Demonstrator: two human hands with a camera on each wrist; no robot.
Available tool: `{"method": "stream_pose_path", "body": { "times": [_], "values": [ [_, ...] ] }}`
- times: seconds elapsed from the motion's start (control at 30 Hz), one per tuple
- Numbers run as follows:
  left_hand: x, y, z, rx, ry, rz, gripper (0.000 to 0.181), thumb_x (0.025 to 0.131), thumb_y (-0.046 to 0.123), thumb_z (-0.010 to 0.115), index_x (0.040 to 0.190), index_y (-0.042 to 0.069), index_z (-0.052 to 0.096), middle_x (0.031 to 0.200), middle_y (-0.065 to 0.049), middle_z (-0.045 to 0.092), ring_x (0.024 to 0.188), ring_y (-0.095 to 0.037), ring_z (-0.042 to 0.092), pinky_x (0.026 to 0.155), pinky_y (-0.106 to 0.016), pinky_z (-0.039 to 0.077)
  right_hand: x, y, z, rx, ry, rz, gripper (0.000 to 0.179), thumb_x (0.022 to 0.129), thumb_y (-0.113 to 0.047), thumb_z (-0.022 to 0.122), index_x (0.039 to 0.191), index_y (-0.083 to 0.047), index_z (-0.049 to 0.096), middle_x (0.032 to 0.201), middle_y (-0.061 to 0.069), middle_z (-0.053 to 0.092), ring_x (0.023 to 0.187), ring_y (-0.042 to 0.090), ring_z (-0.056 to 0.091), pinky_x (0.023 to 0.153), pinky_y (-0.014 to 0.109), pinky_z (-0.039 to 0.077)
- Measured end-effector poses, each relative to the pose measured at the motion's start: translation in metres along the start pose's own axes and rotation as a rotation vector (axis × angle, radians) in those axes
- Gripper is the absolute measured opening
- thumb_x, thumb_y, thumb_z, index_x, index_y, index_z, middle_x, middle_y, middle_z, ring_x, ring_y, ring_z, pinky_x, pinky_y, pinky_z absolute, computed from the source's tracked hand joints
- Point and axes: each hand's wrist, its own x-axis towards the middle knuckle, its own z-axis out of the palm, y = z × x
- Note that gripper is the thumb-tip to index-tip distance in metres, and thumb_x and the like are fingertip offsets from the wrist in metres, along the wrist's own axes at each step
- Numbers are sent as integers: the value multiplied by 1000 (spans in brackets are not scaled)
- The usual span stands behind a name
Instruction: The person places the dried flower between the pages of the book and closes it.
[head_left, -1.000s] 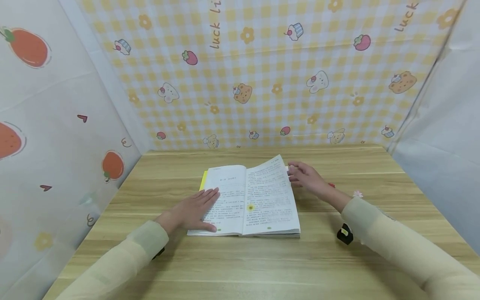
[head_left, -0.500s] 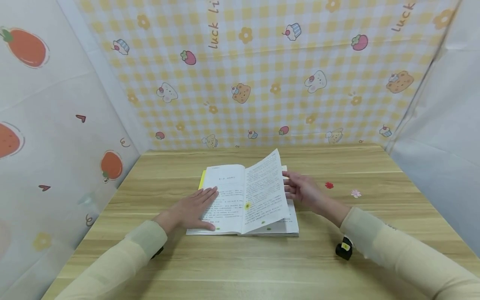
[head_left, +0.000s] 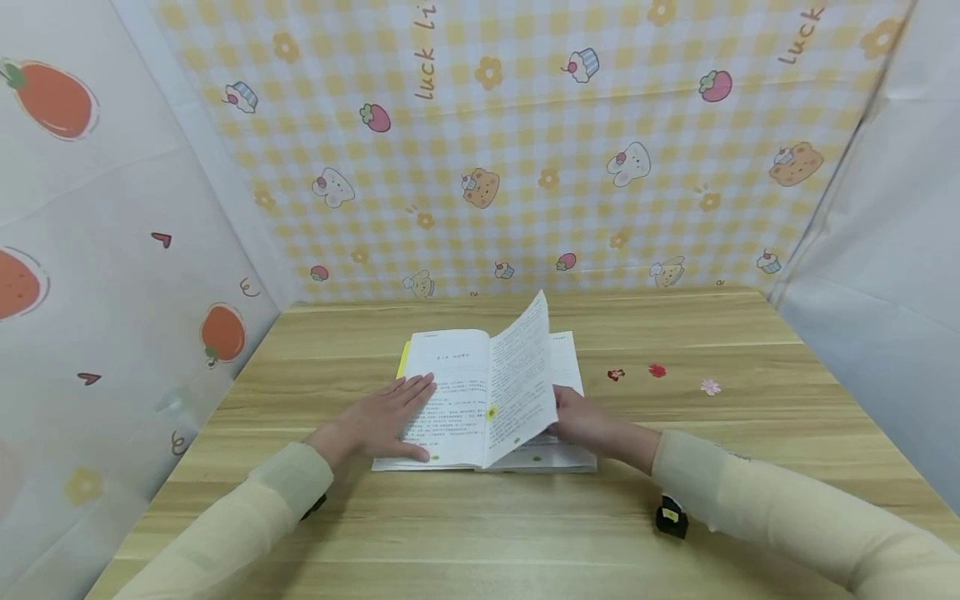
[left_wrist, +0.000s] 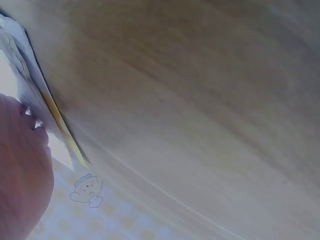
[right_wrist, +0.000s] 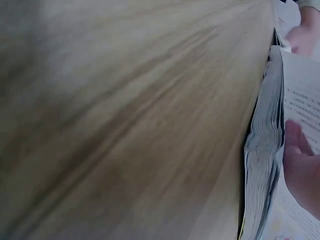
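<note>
An open book (head_left: pixel 450 354) with printed pages and a yellow cover edge lies on the wooden table. My left hand (head_left: pixel 390 417) rests flat on its left page, fingers spread; the left wrist view shows part of that hand (left_wrist: pixel 22 170) by the book's edge. On the right side, a page (head_left: pixel 521 375) stands lifted and curves toward the left. My right hand (head_left: pixel 588 425) is at this page's outer edge, its fingertips hidden behind the paper. In the right wrist view, the right hand's fingers (right_wrist: pixel 295 135) look fairly straight against the page, above the thick page block (right_wrist: pixel 265 130).
Right of the book lie a dark red flower (head_left: pixel 616 375), a red flower (head_left: pixel 657 371) and a pink flower (head_left: pixel 710 387), all small. A black device (head_left: pixel 671 517) hangs below the right wrist. A yellow checked cloth (head_left: pixel 525 125) rises behind the table (head_left: pixel 480 533).
The right page has come up from the book and swung left. My right hand moved from beyond its upper corner down and left behind it. My left hand stays in place.
</note>
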Motion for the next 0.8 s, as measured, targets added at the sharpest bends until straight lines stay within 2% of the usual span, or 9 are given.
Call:
{"method": "stream_pose_path", "body": {
  "times": [0.1, 0.23, 0.33, 0.43, 0.53, 0.6, 0.7, 0.8],
  "values": [
    [0, -1, 1, -3, 6, 3, 111, 84, 81, 37, 154, -1, 14, 161, -14, 9, 147, -27, 10, 118, -40, 11, 5, 1, 5, -90, 10, -24, 41, 92, 1, 55, 132, 3, 52, 123, 13, 62, 114, 26, 56, 95, 38, 46],
    [0, -3, 2, 3, 9, 0, 111, 84, 81, 36, 154, 0, 11, 161, -13, 7, 147, -25, 8, 118, -38, 10, 11, 0, 13, -176, -10, -82, 44, 96, -4, 55, 138, 2, 47, 130, 15, 58, 120, 27, 55, 97, 37, 47],
    [-1, -3, 2, -12, 28, 12, 110, 84, 79, 39, 154, -1, 12, 161, -14, 7, 147, -26, 8, 118, -38, 11, 14, 0, 18, -261, -41, -147, 55, 97, -13, 60, 146, 0, 39, 142, 16, 49, 126, 29, 51, 99, 36, 46],
    [-4, -5, 2, -47, 60, 28, 108, 86, 76, 43, 154, -2, 11, 161, -15, 6, 147, -27, 8, 118, -40, 11, 15, 1, 21, -425, -52, -206, 69, 95, -21, 64, 152, -2, 29, 154, 13, 33, 135, 28, 39, 107, 38, 38],
    [-7, -9, 2, -95, 117, 47, 106, 87, 71, 49, 153, -3, 11, 161, -17, 7, 147, -29, 8, 118, -44, 12, 15, 2, 24, -650, -100, -246, 77, 95, -28, 64, 155, -6, 20, 160, 10, 18, 143, 23, 23, 114, 39, 27],
    [-9, -11, 2, -126, 153, 46, 103, 89, 66, 50, 154, -3, 10, 161, -17, 6, 147, -28, 7, 118, -45, 12, 15, 3, 26, -759, -158, -255, 80, 96, -33, 61, 157, -10, 14, 162, 7, 8, 146, 19, 14, 116, 39, 21],
    [-11, -14, 0, -175, 228, 51, 92, 96, 56, 50, 154, -2, 9, 161, -17, 7, 147, -29, 7, 117, -47, 14, 14, 3, 29, -840, -236, -232, 81, 97, -40, 57, 158, -17, 8, 163, 3, -3, 146, 17, 7, 116, 40, 19],
    [-12, -15, -3, -255, 326, 57, 78, 101, 39, 47, 153, -4, 9, 160, -19, 9, 146, -32, 10, 115, -52, 17, 14, 1, 31, -877, -257, -227, 80, 98, -44, 54, 158, -18, 7, 163, 3, -6, 147, 18, 6, 116, 41, 20]
  ]
}}
